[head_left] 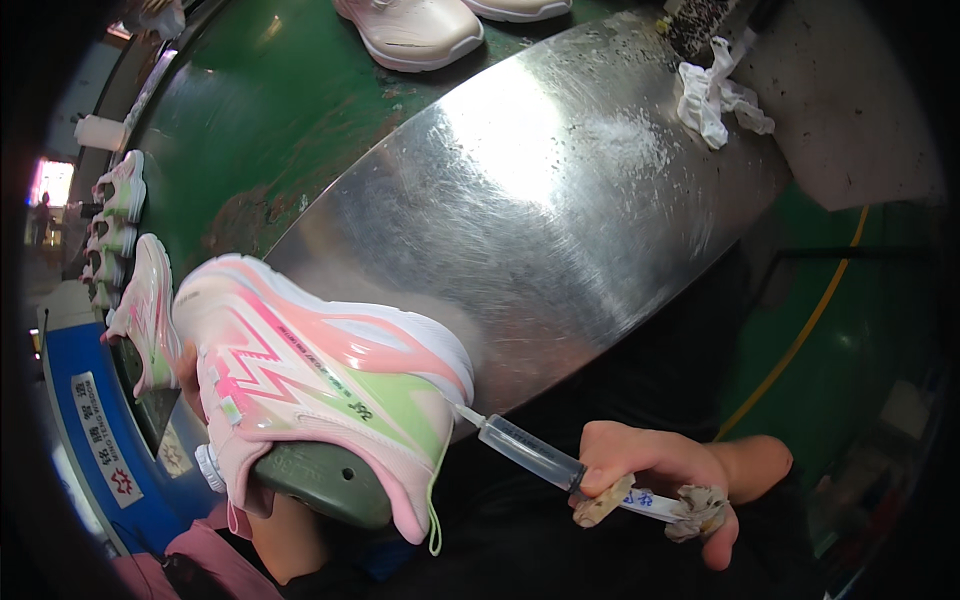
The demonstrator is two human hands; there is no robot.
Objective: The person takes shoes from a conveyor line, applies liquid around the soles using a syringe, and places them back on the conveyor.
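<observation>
A pink, white and light-green sneaker (310,370) lies tilted at the lower left, with a dark green shoe last (318,482) filling its opening. My left hand (188,372) is closed on the sneaker from its far side; most of the fingers are hidden behind it. In my right hand (655,458), the fingers wrap round a clear plastic syringe (530,450). Its narrow tip meets the sneaker's heel side, close to the seam between upper and white sole. Worn, pale wrappings (603,502) cover some of the right fingers around the plunger.
Beyond the sneaker stretches a scratched metal plate (600,230) beside a green work surface (240,130). Pale shoes (415,35) stand at the top. More sneakers (150,310) line the left, near a blue panel (90,420). Crumpled white cloth (708,95) lies at the upper right.
</observation>
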